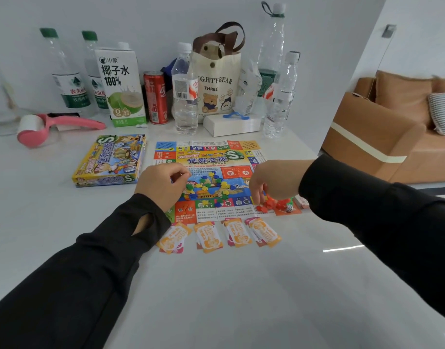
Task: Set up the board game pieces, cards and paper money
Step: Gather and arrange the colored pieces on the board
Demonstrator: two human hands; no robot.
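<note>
White table (241, 285) carries the game board (208, 159), with bottles (184, 96) and a tote bag (216, 79) behind the board. Four piles of paper money (220, 235) lie just off the board's near edge, and the game box (110, 159) sits left of it. Small mixed pieces (213, 185) litter the board's centre. The left hand (163, 185) hovers there, fingers curled; whether it holds anything cannot be told. The right hand (271, 182) reaches down to red pieces (271, 205) at the board's near right corner, grip unclear.

A white coconut-water carton (120, 86), red drinks can (155, 96) and cream bear-print tote bag (216, 84) stand at the wall. A pink lint roller (52, 128) lies left.
</note>
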